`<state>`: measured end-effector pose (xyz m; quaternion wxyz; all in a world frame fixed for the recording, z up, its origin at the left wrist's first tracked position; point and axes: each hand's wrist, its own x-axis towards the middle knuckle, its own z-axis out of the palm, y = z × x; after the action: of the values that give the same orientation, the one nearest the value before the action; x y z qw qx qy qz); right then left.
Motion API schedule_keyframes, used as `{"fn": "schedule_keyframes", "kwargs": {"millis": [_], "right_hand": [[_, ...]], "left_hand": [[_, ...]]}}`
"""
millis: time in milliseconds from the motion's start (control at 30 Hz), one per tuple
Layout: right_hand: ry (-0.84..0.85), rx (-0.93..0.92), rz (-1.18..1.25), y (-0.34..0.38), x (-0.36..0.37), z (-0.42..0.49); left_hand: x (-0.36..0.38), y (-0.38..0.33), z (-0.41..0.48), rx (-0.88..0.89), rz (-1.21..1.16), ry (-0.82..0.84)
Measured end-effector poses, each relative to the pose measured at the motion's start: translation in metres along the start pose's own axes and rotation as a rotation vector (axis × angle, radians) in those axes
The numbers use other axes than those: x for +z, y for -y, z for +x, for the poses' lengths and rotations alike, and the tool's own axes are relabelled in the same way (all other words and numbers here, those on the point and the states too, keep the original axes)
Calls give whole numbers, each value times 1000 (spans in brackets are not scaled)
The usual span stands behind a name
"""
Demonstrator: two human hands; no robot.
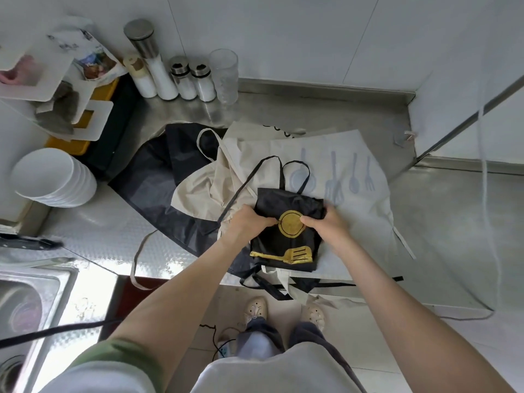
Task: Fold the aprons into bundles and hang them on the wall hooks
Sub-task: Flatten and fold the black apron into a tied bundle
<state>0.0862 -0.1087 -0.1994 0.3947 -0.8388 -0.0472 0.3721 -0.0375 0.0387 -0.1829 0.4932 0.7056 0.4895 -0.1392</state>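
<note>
Pressing down just below the middle of the frame, the left hand and right hand pinch the side edges of the black apron, thumbs on its gold print, fingers curled under the cloth. It lies half-folded into a square on the beige apron, near the counter edge. To fold it well, the person should probably square the edges, tuck the trailing straps inside, then roll firmly. Farther off, left of centre, a dark apron waits.
</note>
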Motion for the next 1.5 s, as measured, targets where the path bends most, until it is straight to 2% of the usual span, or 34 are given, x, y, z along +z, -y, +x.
{"fn": "schedule_keyframes", "kwargs": {"millis": [167, 267, 367, 500, 533, 567, 633, 667, 700, 767, 800, 867, 967, 1033, 1100, 1133, 1200, 1300, 1400, 1500], "right_hand": [[173, 7, 506, 30, -28, -22], [212, -84, 691, 62, -40, -32], [237, -165, 777, 96, -51, -50], [409, -75, 685, 130, -66, -75], [403, -49, 671, 137, -70, -79], [371, -34, 679, 143, -73, -82], [289, -45, 765, 155, -79, -88], [274, -69, 838, 162, -83, -90], [273, -83, 902, 166, -84, -89], [273, -127, 951, 174, -91, -93], [284, -136, 973, 177, -95, -95], [350, -173, 992, 181, -101, -101], [497, -236, 917, 183, -105, -96], [406, -293, 765, 182, -114, -86], [207, -336, 603, 175, -123, -80], [141, -350, 546, 168, -127, -74], [100, -382, 505, 154, -133, -67], [215, -454, 467, 146, -139, -73], [416, -425, 549, 144, -143, -83], [433, -389, 634, 146, -142, -87]], "left_hand": [[-14, -25, -21, 43, -473, 182], [-29, -47, -34, 144, -734, 136], [-44, -77, -41, 198, -771, 45], [-63, -114, -51, 249, -673, -123], [-67, -124, -56, 301, -617, -178], [-68, -130, -60, 397, -487, -266], [-66, -141, -70, 655, -74, -405], [-66, -146, -77, 780, 136, -420], [-64, -147, -84, 860, 270, -343], [-61, -148, -92, 1026, 384, -144], [-61, -149, -96, 1090, 461, -136], [-56, -145, -96, 1168, 599, -273], [-52, -146, -97, 1165, 357, -481], [-53, -156, -104, 1119, 157, -519], [-60, -166, -111, 986, -136, -427], [-65, -169, -115, 915, -322, -322], [-74, -171, -123, 773, -610, -91], [-84, -166, -124, 627, -752, 106], [-85, -161, -123, 566, -805, 157], [-83, -158, -124, 515, -798, 168]]}}
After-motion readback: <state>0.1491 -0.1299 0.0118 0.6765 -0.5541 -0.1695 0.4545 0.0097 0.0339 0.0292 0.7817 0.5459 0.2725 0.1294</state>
